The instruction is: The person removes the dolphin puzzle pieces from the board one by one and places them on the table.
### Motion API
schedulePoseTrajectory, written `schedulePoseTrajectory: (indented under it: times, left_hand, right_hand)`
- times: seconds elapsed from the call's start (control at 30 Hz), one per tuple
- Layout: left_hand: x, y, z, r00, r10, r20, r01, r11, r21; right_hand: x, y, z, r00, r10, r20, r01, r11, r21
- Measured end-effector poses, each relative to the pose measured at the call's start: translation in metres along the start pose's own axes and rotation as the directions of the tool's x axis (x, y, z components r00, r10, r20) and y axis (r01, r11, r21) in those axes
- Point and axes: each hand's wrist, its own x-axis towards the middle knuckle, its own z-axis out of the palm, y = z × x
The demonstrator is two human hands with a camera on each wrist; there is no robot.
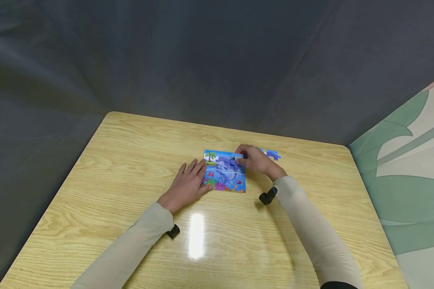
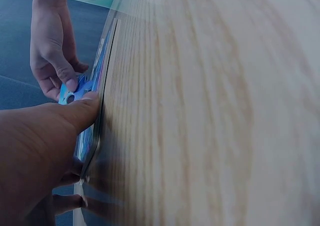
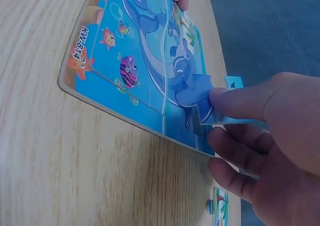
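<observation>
A square jigsaw board point(image 1: 235, 185) with a dolphin sea scene lies flat on the table, its frame printed "KW-814" in the right wrist view. My left hand point(image 1: 188, 186) rests along the board's left side, fingers extended, with the thumb on its lower left edge. Over the upper right part of the picture, my right hand point(image 1: 256, 160) pinches a blue and purple jigsaw piece point(image 3: 202, 93) between thumb and fingers. In the right wrist view the piece is tilted and overlaps the dolphin's picture. The left wrist view shows the held piece point(image 2: 75, 88) beyond my left thumb.
More printed puzzle material point(image 1: 273, 154) lies on the wooden table point(image 1: 137, 152) just right of my right hand. Dark cloth point(image 1: 217, 64) stands behind the table's far edge, and a green and white patterned surface point(image 1: 412, 192) stands on the right.
</observation>
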Motion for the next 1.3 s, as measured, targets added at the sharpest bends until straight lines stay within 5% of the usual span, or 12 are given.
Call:
schedulePoseTrajectory:
  times: [0.87, 1.3]
  left_hand:
    - [0.001, 0.0, -0.001, 1.0, 0.005, 0.002, -0.005, 1.0, 0.0]
    - [-0.001, 0.0, 0.001, 1.0, 0.013, -0.008, -0.013, 1.0, -0.004]
  right_hand:
    - [-0.022, 0.011, -0.019, 0.999, -0.006, -0.043, 0.007, 1.0, 0.012]
    - [-0.045, 0.033, -0.033, 0.985, 0.019, -0.169, -0.016, 1.0, 0.02]
